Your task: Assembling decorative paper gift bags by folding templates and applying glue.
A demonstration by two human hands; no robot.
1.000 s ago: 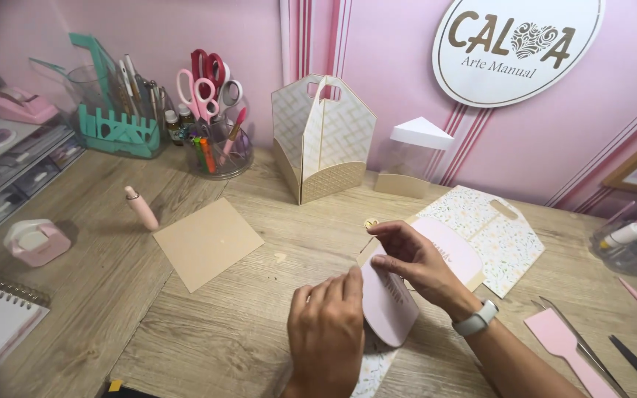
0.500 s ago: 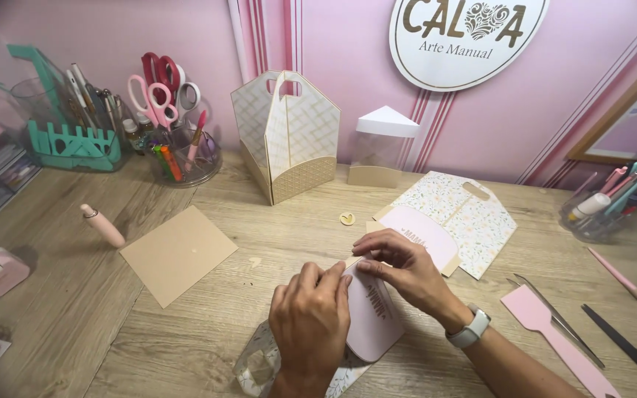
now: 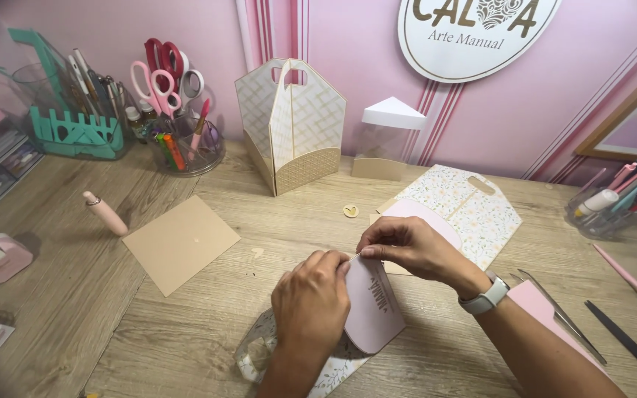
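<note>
Pink card (image 3: 374,306) edge hidden by left hand (image 3: 311,302), right hand (image 3: 407,247) pinching top

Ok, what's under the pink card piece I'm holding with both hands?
A floral patterned sheet pokes out beneath the pink card, lying on the wooden table. How far it reaches is hidden by the card and your left hand.

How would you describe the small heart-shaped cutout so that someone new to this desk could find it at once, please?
Start at the tall cream lattice-patterned paper box standing at the back of the wooden desk. Just in front and to its right, the small tan heart cutout lies flat, left of the floral paper sheet. It is the only heart-shaped piece, far smaller than its neighbours.
</note>
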